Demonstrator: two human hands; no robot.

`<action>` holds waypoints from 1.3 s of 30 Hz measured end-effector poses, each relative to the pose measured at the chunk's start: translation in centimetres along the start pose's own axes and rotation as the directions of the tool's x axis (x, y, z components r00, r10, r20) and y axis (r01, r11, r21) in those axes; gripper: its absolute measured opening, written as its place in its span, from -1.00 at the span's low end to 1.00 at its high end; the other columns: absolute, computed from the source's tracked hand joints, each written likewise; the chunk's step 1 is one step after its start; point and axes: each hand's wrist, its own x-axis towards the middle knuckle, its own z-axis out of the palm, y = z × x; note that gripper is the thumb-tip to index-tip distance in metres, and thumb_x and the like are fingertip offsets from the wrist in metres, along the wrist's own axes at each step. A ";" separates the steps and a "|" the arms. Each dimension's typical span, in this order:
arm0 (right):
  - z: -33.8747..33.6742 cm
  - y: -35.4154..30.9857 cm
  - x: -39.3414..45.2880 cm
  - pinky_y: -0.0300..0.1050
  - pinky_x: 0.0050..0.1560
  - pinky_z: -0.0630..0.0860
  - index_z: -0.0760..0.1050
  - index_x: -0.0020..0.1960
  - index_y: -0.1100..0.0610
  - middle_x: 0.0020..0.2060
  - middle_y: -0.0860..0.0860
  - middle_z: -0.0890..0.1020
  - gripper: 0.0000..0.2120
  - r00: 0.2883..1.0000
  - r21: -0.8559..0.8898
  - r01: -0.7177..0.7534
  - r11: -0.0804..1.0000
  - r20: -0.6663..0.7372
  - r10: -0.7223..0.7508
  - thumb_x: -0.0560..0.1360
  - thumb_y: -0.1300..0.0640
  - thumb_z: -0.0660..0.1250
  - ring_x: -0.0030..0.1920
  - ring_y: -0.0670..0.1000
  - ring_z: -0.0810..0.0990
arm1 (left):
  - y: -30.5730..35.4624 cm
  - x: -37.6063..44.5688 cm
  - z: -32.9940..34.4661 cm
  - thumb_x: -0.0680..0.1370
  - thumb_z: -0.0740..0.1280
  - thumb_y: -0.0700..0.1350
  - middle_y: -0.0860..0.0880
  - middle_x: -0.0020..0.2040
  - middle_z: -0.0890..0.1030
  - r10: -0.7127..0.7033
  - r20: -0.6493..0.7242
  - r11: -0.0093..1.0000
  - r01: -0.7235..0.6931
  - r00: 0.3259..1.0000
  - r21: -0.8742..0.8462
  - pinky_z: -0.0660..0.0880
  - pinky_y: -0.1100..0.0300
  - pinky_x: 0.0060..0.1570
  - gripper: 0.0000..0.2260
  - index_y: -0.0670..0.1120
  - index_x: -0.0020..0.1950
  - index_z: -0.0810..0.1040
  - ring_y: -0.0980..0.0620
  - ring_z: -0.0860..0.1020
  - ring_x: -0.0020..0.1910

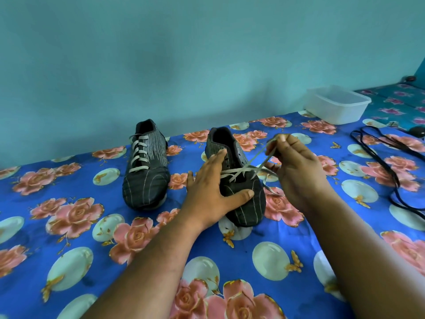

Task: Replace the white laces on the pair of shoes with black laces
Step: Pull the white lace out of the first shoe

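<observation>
Now the left hand (pixel 212 189) lies flat, fingers spread, over the toe of the near shoe (pixel 239 180) on the floral bedsheet (pixel 69 226) — the right hand (pixel 296 166) pinches its white lace (pixel 257 163), lifted just above. Soft, limp stuff, probably best gripped near the tip — black laces (pixel 381 157) wait well apart, right.

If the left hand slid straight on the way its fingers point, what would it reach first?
The left hand points up along the right-hand dark striped shoe it presses. It would probably meet that shoe's open collar first, then the blue wall behind; depth is unclear.
</observation>
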 end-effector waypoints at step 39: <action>0.1 2.7 -0.2 0.03 0.26 0.21 0.66 -0.07 -0.19 0.08 -0.23 0.55 -0.83 0.888 -0.797 0.458 0.395 0.384 -0.255 0.44 -0.24 0.40 0.28 -0.01 0.36 | 0.4 -0.1 0.1 0.23 0.30 0.52 0.08 0.59 0.26 -0.029 -0.033 0.998 0.028 0.999 -0.056 0.11 -0.21 0.53 0.05 0.17 0.63 0.05 0.08 0.20 0.56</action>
